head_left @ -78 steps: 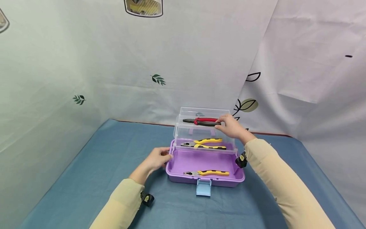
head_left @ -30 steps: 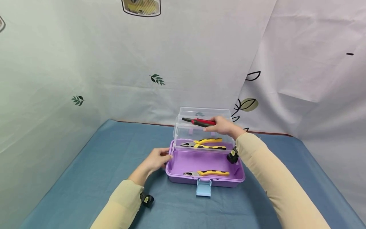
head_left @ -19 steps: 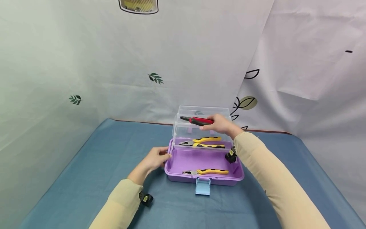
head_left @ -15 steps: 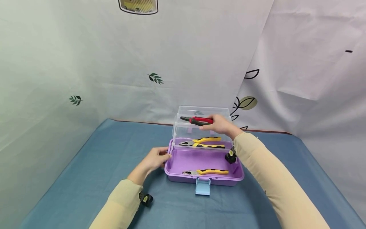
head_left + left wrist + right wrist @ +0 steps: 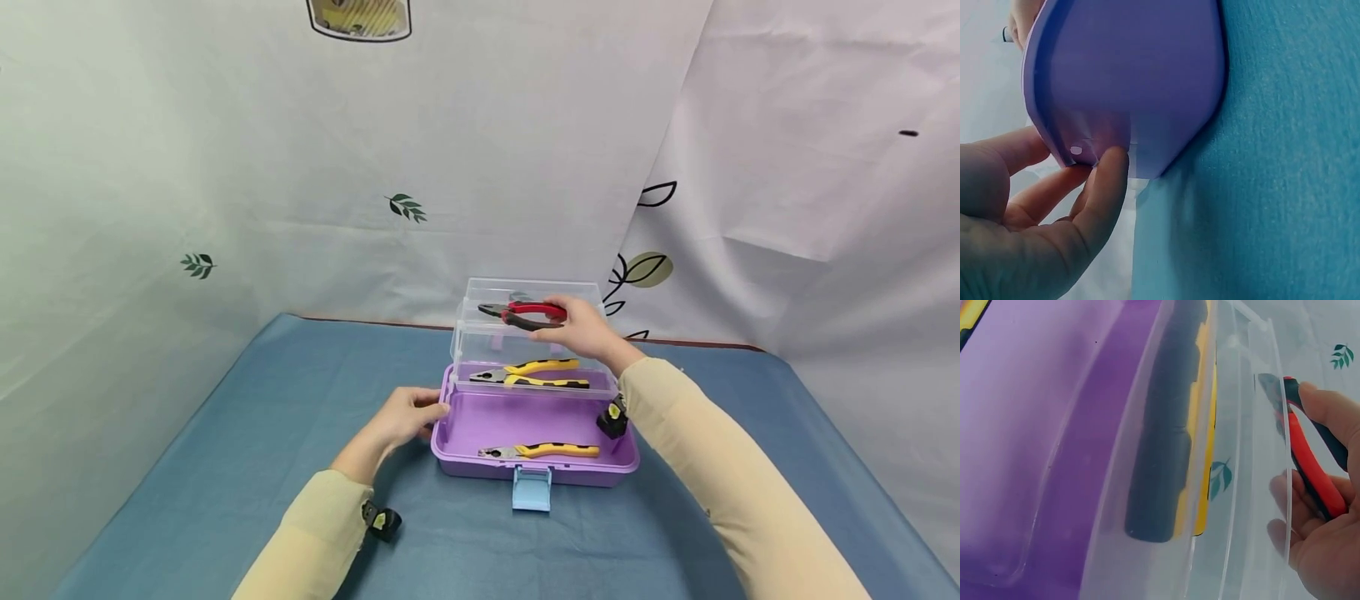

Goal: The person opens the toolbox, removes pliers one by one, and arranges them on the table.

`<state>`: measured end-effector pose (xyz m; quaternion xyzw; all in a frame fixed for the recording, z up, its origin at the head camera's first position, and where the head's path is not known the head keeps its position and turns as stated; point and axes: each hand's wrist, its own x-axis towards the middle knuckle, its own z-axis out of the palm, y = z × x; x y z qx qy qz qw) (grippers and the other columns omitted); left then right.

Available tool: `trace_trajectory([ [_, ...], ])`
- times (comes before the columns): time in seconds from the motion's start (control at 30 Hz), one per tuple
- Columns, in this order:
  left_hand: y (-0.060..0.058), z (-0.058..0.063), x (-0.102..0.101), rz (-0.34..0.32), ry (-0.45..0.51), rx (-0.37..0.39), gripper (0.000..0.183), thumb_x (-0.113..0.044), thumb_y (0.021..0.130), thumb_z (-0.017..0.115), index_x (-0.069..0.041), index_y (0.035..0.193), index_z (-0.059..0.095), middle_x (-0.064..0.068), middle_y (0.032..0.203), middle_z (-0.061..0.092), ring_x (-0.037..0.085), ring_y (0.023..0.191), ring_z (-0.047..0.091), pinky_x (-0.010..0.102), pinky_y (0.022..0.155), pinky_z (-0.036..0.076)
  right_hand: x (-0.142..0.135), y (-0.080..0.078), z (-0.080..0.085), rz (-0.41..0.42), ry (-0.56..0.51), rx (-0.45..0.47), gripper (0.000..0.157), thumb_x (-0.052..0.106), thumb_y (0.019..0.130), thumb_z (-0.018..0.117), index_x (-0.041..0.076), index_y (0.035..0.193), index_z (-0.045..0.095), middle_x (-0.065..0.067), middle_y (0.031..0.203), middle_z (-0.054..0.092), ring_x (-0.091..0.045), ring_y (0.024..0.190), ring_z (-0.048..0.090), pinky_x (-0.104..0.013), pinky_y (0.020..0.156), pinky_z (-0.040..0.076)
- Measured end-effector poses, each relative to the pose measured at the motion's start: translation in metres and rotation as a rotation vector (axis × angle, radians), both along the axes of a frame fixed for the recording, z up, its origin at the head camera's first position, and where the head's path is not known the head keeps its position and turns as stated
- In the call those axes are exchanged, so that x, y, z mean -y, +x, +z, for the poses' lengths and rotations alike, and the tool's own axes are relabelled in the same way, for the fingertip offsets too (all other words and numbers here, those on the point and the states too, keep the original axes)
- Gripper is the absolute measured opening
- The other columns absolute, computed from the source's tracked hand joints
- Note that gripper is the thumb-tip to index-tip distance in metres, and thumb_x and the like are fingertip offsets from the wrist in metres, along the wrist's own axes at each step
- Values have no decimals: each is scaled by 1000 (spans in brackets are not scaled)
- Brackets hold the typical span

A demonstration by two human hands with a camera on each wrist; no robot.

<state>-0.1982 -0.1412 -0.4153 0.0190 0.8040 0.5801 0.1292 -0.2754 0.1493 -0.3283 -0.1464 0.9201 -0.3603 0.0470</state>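
Observation:
My right hand (image 5: 587, 330) holds the red-and-black pliers (image 5: 537, 307) by the handles, over the upper clear tray (image 5: 487, 336) of a purple toolbox (image 5: 480, 469). The pliers' nose points left and the handles stand apart. In the right wrist view the red handle (image 5: 1311, 464) lies against the fingers behind the tray's clear wall. At the toolbox's left end, my left hand (image 5: 406, 413) pinches the rim, thumb on top. The left wrist view has those fingertips (image 5: 1113, 159) against the purple end wall (image 5: 1129, 56).
Yellow-and-black pliers (image 5: 546, 365) lie in the lower clear tray. Another yellow-handled pair (image 5: 558, 450) rests in the purple bottom, near the front. A light blue latch (image 5: 532, 492) hangs down in front. White cloth (image 5: 337, 267) rises behind the blue-covered table (image 5: 300, 400).
My right hand first moved left with the pliers, tilting them, then slightly back right. Their handles have spread apart in the last half second. My left hand has stayed at the rim.

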Motion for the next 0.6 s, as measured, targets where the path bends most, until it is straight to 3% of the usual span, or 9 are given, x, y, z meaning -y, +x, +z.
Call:
trace_trajectory([
  [0.3,2,0,-3,54,-33,-30,30,-8,88,62,7,114,65,18,100,68,16,77,66,32,64,59,-13,10,0,-57,-18,-57,79,40,82,72,10,145,36,-17,127,57,-29,103,59,-37,76,49],
  [0.5,6,-2,-5,81,-31,-65,29,-7,88,61,8,113,65,19,98,69,16,73,66,31,61,58,-23,17,-2,-67,-43,-75,81,42,82,71,8,146,34,-18,137,50,-34,122,50,-50,94,47],
  [0.6,7,-4,-6,91,-29,-63,29,-7,88,61,6,113,65,17,98,69,15,73,65,31,60,58,-28,22,-3,-75,-40,-96,82,42,81,71,7,145,35,-19,136,51,-35,123,49,-52,96,46],
])
